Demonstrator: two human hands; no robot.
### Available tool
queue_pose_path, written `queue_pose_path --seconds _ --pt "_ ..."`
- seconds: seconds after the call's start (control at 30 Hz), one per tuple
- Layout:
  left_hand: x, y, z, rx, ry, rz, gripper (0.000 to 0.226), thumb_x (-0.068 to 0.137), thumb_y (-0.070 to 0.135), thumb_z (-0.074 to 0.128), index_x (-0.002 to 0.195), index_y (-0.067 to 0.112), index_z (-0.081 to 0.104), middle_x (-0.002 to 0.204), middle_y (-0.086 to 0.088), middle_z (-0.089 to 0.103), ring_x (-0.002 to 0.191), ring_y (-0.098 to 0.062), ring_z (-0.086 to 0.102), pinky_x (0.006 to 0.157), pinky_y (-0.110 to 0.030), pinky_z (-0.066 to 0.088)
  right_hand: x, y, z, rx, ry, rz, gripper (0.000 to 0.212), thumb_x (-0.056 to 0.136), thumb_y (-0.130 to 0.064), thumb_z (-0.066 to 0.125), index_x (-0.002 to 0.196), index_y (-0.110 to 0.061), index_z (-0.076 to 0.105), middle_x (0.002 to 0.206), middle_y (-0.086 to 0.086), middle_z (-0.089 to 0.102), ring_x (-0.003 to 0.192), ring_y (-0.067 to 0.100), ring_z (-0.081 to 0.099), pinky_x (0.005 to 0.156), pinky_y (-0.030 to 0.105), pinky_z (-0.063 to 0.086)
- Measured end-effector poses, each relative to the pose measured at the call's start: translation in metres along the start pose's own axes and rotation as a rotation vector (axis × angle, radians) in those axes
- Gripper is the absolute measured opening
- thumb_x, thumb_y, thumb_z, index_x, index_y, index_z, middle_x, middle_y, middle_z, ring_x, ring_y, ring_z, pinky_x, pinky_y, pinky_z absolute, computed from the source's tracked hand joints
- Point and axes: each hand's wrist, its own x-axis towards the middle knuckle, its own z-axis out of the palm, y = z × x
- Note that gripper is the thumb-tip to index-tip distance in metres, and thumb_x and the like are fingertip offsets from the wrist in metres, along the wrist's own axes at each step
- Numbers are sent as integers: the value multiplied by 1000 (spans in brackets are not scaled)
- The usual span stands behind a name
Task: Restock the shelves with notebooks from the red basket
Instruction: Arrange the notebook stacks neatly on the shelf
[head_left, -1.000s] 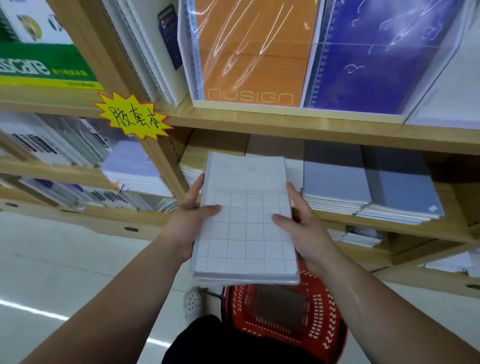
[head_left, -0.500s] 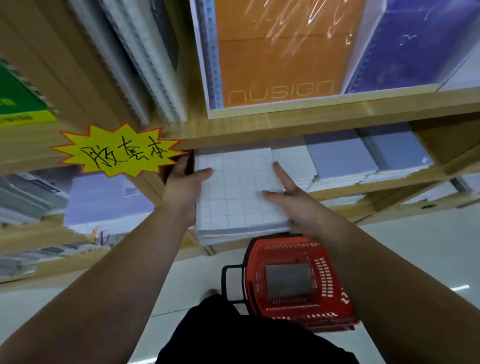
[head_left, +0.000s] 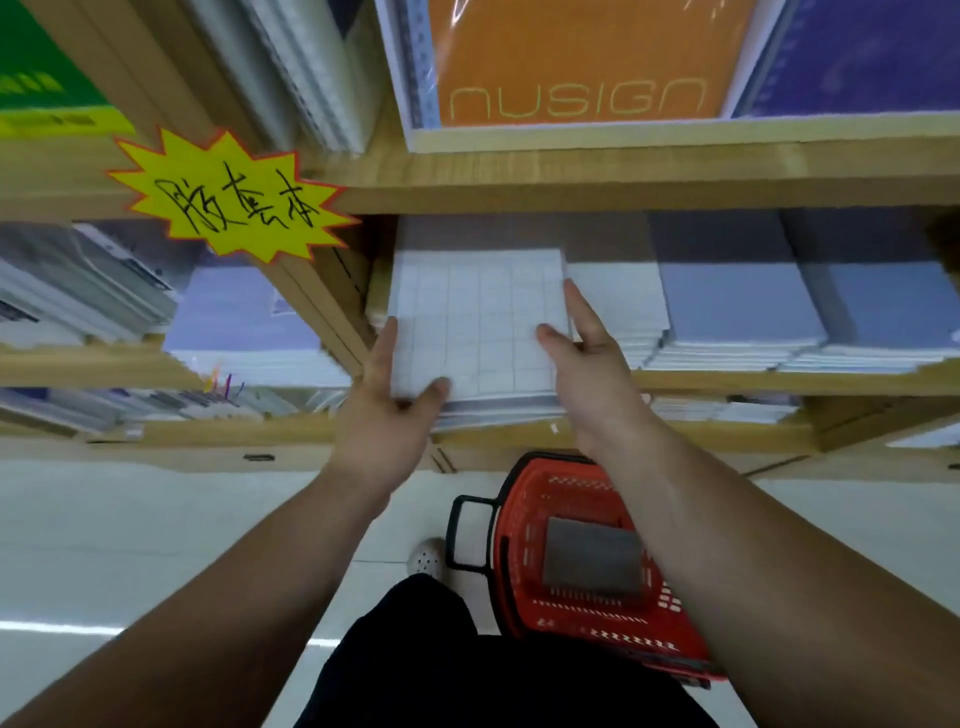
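Observation:
A stack of white grid-covered notebooks (head_left: 480, 322) lies on the wooden shelf (head_left: 727, 382), at the left end of its bay, its front edge sticking out past the shelf lip. My left hand (head_left: 395, 402) grips the stack's near left corner, thumb on top. My right hand (head_left: 587, 358) presses flat against the stack's right edge with the fingers stretched out. The red basket (head_left: 530, 525) stands on the floor below my right forearm, with a dark grey notebook (head_left: 592, 558) lying flat inside.
Pale blue notebook stacks (head_left: 743, 312) fill the shelf to the right. A yellow starburst sign (head_left: 228, 200) hangs on the upright at left. An orange notebook (head_left: 576, 62) stands on the shelf above. My shoe (head_left: 427, 558) is left of the basket's black handle.
Both hands carried the grid notebooks from mid-air forward onto the shelf, setting them on the leftmost stack. The view tilted down and closer to the shelf.

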Motion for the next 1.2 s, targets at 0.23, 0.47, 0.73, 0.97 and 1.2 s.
queue_pose_path --seconds 0.23,0.47,0.73,0.97,1.2 --pt "7 0 17 -110 182 -35 64 101 11 58 156 35 35 94 35 54 57 15 57 77 -37 59 29 -16 8 -72 10 -93 57 103 -23 57 156 -29 37 160 -11 37 137 4 45 85 7 28" --pt "57 18 13 213 133 93 71 99 12 48 159 38 20 145 -4 44 101 -26 59 79 -30 47 83 -37 28 -462 -22 -162 63 103 -45 48 159 -23 28 158 3 41 136 23 47 111 35 40" --pt "69 19 7 476 125 157 85 83 26 47 162 31 15 147 -12 43 126 -40 46 103 -53 45 86 -38 26 -429 -71 -57 65 106 -43 46 161 -20 21 161 8 34 144 26 38 101 25 34" --pt "56 23 18 45 124 185 76 93 15 56 158 36 25 152 4 38 108 -19 61 84 -37 57 80 -27 12 -251 -90 -120 76 102 -34 59 162 -31 12 165 -3 27 148 19 32 111 29 32" --pt "27 22 66 -30 -35 206 76 96 17 56 160 32 19 158 6 36 137 -15 47 106 -26 42 70 -35 -54 -35 45 -252 63 94 -7 63 152 -23 45 143 -1 59 127 15 57 105 31 49"
